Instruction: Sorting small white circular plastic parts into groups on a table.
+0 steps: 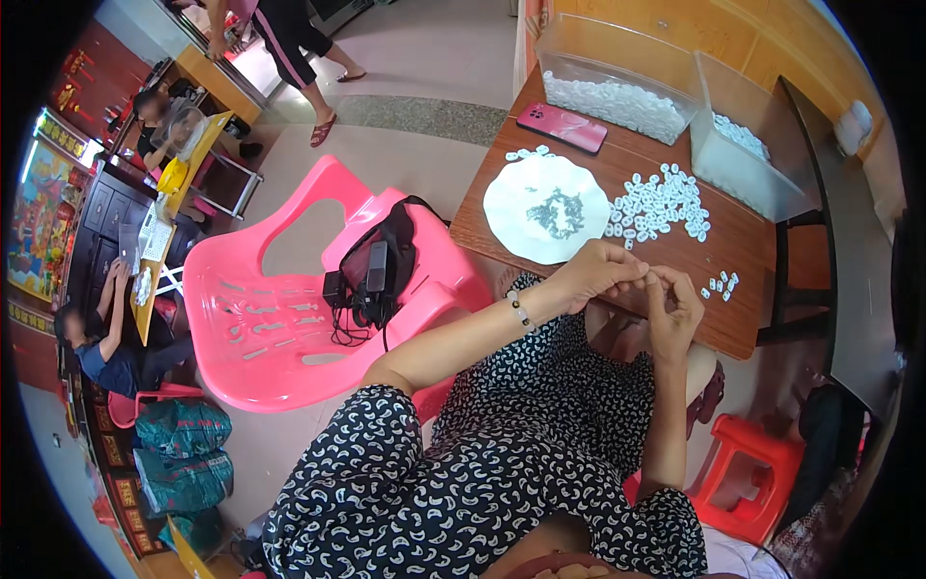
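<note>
My left hand, with a beaded bracelet on its wrist, is closed in a pinch above the table's near edge. Against its fingertips press those of my right hand, also pinching. Whatever sits between them is too small to make out. Just beyond my left hand lies a white wavy-rimmed plate with a heap of tiny dark metal-looking pieces. A spread of small white plastic pieces covers the wood to its right. A smaller group of white pieces lies near my right hand.
Two clear bins, a long one and another, hold white pieces at the table's back. A pink phone lies beside them. Left stands a pink chair with a black bag; right, a red stool. Other people sit and walk at left.
</note>
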The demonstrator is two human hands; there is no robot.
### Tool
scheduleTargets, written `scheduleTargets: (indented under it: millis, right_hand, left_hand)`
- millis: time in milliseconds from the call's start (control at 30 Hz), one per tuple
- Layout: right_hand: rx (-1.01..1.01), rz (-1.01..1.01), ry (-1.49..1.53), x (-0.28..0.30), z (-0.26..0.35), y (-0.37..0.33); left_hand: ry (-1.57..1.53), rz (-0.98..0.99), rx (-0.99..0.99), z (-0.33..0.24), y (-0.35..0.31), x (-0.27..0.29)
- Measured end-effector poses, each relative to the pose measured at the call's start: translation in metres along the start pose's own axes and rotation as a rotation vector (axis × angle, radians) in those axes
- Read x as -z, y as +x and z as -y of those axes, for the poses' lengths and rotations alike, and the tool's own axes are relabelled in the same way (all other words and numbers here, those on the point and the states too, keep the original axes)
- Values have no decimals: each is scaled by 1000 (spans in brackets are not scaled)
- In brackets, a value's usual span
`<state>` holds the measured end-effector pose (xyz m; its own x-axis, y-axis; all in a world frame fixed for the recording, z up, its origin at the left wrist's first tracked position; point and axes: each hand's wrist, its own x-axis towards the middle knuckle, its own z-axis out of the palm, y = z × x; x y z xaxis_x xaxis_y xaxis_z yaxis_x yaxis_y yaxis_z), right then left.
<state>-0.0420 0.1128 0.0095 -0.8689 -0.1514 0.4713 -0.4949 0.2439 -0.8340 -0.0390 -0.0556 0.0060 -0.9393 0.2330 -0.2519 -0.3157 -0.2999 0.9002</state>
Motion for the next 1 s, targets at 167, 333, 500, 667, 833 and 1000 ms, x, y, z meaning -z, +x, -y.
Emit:
scheduleTargets:
  millis: [167, 333, 500, 667, 833, 1000]
  right_hand:
    - [-235, -42, 245, 2, 3, -4]
    - [-369, 9, 298, 15, -15, -6]
    - [-452, 54, 421, 24, -30, -12]
    - [-553, 76, 498, 31, -26, -16]
    - [-645, 65, 424, 40, -11, -24]
    - [-664, 147, 539, 36, -1, -17]
  left_hand:
    - [-45, -21, -25, 4, 2, -6]
    - [-7, -33, -29, 0, -1, -10]
    - [2, -21, -23, 3, -3, -13]
    - [43, -42, -51, 9, -6, -18]
    - [69, 0, -117, 9, -13, -25]
    - [256, -82, -108, -6, -26, -25]
